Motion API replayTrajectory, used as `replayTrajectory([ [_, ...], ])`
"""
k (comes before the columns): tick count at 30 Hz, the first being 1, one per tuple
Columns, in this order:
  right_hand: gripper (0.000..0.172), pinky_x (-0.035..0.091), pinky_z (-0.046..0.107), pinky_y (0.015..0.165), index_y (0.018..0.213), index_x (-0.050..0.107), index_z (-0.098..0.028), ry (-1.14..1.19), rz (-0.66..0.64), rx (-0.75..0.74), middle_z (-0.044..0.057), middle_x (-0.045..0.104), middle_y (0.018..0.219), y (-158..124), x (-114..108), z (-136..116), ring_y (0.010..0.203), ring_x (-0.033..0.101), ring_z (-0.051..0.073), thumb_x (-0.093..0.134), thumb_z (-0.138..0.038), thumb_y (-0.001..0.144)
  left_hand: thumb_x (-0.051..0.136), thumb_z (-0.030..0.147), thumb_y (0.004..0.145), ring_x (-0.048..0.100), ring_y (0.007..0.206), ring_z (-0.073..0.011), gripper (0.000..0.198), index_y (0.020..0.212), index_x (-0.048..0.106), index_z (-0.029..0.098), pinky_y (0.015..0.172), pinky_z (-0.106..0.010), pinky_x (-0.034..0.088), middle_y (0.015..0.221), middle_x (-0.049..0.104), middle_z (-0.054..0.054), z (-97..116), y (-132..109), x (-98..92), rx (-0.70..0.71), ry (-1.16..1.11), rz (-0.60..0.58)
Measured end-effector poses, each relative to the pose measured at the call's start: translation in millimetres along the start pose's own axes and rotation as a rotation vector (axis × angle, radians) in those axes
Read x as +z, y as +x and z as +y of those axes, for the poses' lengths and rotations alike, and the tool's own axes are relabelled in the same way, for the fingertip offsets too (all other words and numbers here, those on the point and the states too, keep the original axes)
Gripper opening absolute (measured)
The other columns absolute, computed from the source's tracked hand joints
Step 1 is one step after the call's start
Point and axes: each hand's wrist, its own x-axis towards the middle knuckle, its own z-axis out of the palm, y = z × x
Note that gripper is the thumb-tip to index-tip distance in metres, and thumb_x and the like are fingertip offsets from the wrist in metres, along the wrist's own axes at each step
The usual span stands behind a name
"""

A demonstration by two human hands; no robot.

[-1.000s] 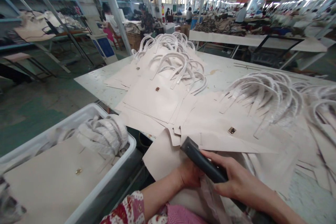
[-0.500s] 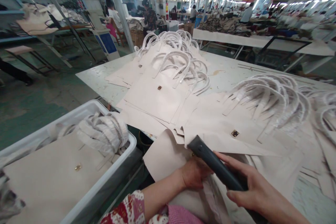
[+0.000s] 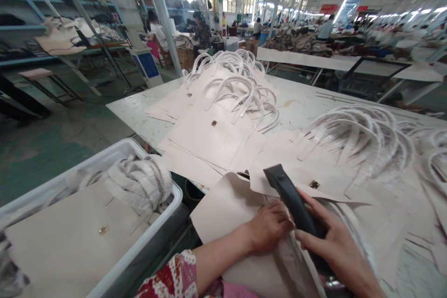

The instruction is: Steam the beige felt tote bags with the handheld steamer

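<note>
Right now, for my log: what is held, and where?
Right hand grips the black tool at its lower end; left hand rests on the beige panel.

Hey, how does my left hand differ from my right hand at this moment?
The right hand grips a black tool; the left hand has no tool and rests on a beige panel. Behind the left hand a floral sleeve shows; behind the right hand, only bare forearm. Both hands are ungloved and close together.
</note>
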Motion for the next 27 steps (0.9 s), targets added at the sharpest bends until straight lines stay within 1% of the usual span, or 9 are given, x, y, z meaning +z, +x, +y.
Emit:
replayTrajectory([
  [3, 0.075, 0.049, 0.029, 0.053, 0.132, 0.033, -0.018, 0.131, 0.063, 0.103, 0.004, 0.064, 0.093, 5, -14, 26, 0.065, 0.059, 0.019, 0.063, -0.03, 0.065, 0.046, 0.016, 0.08, 0.049, 0.094, -0.0196, 0.01, 0.086, 0.054, 0.014, 0.098, -0.04, 0.029, 0.081, 0.057, -0.006, 5, -10, -14.8, 0.018, -0.009, -0.018],
  [6, 0.076, 0.048, 0.028, 0.054, 0.13, 0.038, -0.017, 0.171, 0.096, 0.118, 0.005, 0.063, 0.095, 5, -15, 45, 0.073, 0.059, 0.022, 0.066, -0.035, 0.061, 0.044, 0.013, 0.079, 0.038, 0.113, -0.0232, 0.029, 0.109, 0.048, 0.013, 0.101, -0.04, 0.027, 0.11, 0.051, -0.011, 13, -37, -32.9, 0.041, -0.047, 0.035],
  [8, 0.076, 0.047, 0.027, 0.054, 0.129, 0.038, -0.019, 0.169, 0.088, 0.132, 0.005, 0.063, 0.097, 3, -14, 48, 0.071, 0.059, 0.021, 0.066, -0.036, 0.061, 0.043, 0.01, 0.079, 0.033, 0.118, -0.0236, 0.04, 0.118, 0.041, 0.017, 0.101, -0.042, 0.028, 0.12, 0.045, -0.011, 11, -62, -47.4, 0.024, -0.087, 0.174],
  [10, 0.075, 0.047, 0.027, 0.054, 0.129, 0.038, -0.019, 0.182, 0.079, 0.149, 0.004, 0.063, 0.096, 1, -13, 47, 0.07, 0.058, 0.021, 0.066, -0.034, 0.061, 0.045, 0.009, 0.078, 0.034, 0.118, -0.0234, 0.048, 0.123, 0.034, 0.02, 0.1, -0.046, 0.028, 0.122, 0.043, -0.01, -4, -83, -63.8, -0.153, -0.102, 0.391],
  [12, 0.073, 0.046, 0.027, 0.057, 0.128, 0.04, -0.019, 0.204, 0.082, 0.154, 0.004, 0.063, 0.094, 1, -13, 44, 0.075, 0.057, 0.022, 0.067, -0.031, 0.061, 0.052, 0.012, 0.076, 0.034, 0.119, -0.0249, 0.059, 0.129, 0.027, 0.02, 0.1, -0.049, 0.027, 0.125, 0.04, -0.011, -30, -95, -79.5, -0.463, -0.127, 0.541],
  [15, 0.072, 0.046, 0.026, 0.057, 0.126, 0.041, -0.02, 0.227, 0.087, 0.161, 0.005, 0.062, 0.097, 1, -14, 43, 0.083, 0.056, 0.024, 0.067, -0.027, 0.06, 0.059, 0.017, 0.071, 0.039, 0.116, -0.0247, 0.061, 0.127, 0.035, 0.018, 0.098, -0.045, 0.031, 0.124, 0.044, -0.011, -78, -91, -91.7, -0.658, -0.319, 0.459],
  [19, 0.071, 0.044, 0.023, 0.051, 0.126, 0.041, -0.023, 0.276, 0.055, 0.183, 0.004, 0.059, 0.103, 2, -18, 45, 0.078, 0.055, 0.021, 0.067, -0.024, 0.06, 0.048, 0.008, 0.073, 0.058, 0.081, -0.0147, 0.025, 0.091, 0.062, 0.016, 0.074, -0.029, 0.047, 0.086, 0.062, -0.003, -109, -70, -76.0, -0.475, -0.586, 0.427],
  [23, 0.078, 0.043, 0.024, 0.045, 0.131, 0.032, -0.022, 0.427, -0.144, 0.229, 0.002, 0.061, 0.083, 11, -24, 35, 0.056, 0.05, 0.015, 0.067, -0.022, 0.061, 0.037, 0.001, 0.069, 0.057, 0.081, -0.0142, 0.033, 0.086, 0.063, 0.015, 0.072, -0.03, 0.047, 0.083, 0.062, -0.004, -99, -67, -50.5, -0.426, -0.573, 0.576],
  [27, 0.083, 0.042, 0.024, 0.043, 0.131, 0.031, -0.022, 0.526, -0.434, 0.257, 0.002, 0.059, 0.08, 32, -23, 8, 0.053, 0.053, 0.015, 0.068, -0.021, 0.057, 0.035, -0.003, 0.067, 0.055, 0.081, -0.0133, 0.037, 0.087, 0.06, 0.016, 0.068, -0.028, 0.047, 0.085, 0.06, -0.005, -85, -75, -43.5, -0.339, -0.512, 0.683],
])
